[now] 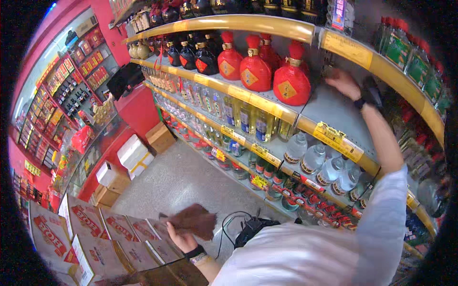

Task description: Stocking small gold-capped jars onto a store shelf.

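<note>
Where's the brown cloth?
In the head view, the brown cloth is low, left of centre, in the left hand, just right of the cardboard boxes.

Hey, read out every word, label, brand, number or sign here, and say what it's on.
I won't repeat printed wording, only place it:
Cartons: large red lettering, partly legible.
Yellow shelf tag: dark print, partly legible.
Red bottles: characters on gold diamond labels, blurred.
Far shelf packages: too small to read.
Brown cloth in the left hand: no print visible.
</note>
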A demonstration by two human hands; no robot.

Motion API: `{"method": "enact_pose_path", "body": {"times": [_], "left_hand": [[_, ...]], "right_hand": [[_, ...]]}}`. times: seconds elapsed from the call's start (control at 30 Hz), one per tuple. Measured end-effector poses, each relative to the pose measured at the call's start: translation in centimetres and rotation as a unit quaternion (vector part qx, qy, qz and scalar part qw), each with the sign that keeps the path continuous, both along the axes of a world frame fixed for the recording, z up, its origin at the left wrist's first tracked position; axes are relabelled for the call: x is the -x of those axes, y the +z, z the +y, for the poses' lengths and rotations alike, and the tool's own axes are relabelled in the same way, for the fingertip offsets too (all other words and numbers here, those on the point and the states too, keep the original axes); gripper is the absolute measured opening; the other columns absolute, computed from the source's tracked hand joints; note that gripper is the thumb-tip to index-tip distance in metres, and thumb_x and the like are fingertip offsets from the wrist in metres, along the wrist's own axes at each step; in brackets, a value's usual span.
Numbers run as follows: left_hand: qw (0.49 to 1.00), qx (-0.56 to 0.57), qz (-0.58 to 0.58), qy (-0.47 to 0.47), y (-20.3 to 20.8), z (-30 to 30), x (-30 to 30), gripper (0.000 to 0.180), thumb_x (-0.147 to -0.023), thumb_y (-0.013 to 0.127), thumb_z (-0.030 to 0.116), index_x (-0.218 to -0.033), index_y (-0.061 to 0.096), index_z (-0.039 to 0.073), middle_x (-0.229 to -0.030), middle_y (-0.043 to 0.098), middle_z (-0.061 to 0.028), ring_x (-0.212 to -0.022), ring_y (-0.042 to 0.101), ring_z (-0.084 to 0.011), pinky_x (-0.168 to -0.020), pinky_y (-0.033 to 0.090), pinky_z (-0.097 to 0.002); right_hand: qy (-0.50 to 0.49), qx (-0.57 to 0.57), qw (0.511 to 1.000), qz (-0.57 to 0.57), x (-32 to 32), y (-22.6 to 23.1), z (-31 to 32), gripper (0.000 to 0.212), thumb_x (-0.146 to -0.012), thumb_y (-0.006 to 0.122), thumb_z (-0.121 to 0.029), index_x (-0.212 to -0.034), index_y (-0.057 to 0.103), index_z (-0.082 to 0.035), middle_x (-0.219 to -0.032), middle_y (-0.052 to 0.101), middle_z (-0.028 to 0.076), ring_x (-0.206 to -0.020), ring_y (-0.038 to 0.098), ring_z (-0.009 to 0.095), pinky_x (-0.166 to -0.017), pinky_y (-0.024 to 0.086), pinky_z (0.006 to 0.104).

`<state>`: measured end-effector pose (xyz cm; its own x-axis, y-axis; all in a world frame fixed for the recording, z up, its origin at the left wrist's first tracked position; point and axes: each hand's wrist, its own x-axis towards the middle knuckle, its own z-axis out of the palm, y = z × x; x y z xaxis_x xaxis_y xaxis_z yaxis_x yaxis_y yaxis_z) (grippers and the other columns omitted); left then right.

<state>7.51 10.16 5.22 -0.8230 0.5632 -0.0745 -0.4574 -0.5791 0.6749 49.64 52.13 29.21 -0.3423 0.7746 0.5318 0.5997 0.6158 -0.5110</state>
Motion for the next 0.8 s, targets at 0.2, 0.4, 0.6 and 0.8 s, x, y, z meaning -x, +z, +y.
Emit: {"method": "enact_pose_path", "body": {"times": [0.2, 0.4, 0.6, 0.8], "left_hand": [[0.995, -0.008, 0.001, 0.1, 1.0, -1.2, -3.4, 0.035, -0.09, 0.041, 0.031, -0.101, 0.054, 0.001, -0.097, 0.059, -0.0112, -0.089, 0.056, -0.0241, -0.08, 0.044, -0.0368], [0.989, -0.063, 0.002, 0.136, -0.1, -5.8, -4.8, 0.041, -0.089, 0.045, 0.026, -0.123, 0.037, 0.003, -0.117, 0.046, -0.0151, -0.107, 0.045, -0.0257, -0.092, 0.037, -0.0384], [0.985, -0.001, 0.052, 0.164, 2.6, -7.3, -6.3, 0.038, -0.09, 0.044, 0.027, -0.117, 0.038, 0.002, -0.111, 0.047, -0.0131, -0.105, 0.047, -0.0249, -0.091, 0.038, -0.0379], [0.988, 0.037, 0.089, 0.118, 1.7, -5.3, -4.0, 0.035, -0.091, 0.041, 0.027, -0.116, 0.041, 0.002, -0.108, 0.049, -0.0099, -0.096, 0.051, -0.0197, -0.082, 0.042, -0.0315]], "right_hand": [[-0.16, -0.061, 0.912, -0.373, -3.4, 0.6, 9.2, 0.048, -0.066, 0.069, -0.023, -0.105, 0.053, -0.001, -0.097, 0.06, 0.011, -0.089, 0.058, 0.022, -0.075, 0.045, 0.0331], [-0.2, -0.055, 0.943, -0.262, -6.0, -5.9, 17.6, 0.048, -0.066, 0.07, -0.022, -0.105, 0.053, -0.001, -0.097, 0.06, 0.011, -0.089, 0.058, 0.022, -0.075, 0.045, 0.0332], [-0.189, -0.066, 0.969, -0.142, -7.0, -8.6, 20.4, 0.048, -0.066, 0.07, -0.022, -0.106, 0.053, -0.002, -0.097, 0.06, 0.011, -0.089, 0.058, 0.022, -0.075, 0.045, 0.0334], [-0.112, 0.0, 0.989, 0.1, -15.6, -7.9, 22.9, 0.046, -0.066, 0.071, -0.02, -0.104, 0.055, -0.002, -0.097, 0.06, 0.011, -0.088, 0.057, 0.022, -0.075, 0.045, 0.0335]]}}
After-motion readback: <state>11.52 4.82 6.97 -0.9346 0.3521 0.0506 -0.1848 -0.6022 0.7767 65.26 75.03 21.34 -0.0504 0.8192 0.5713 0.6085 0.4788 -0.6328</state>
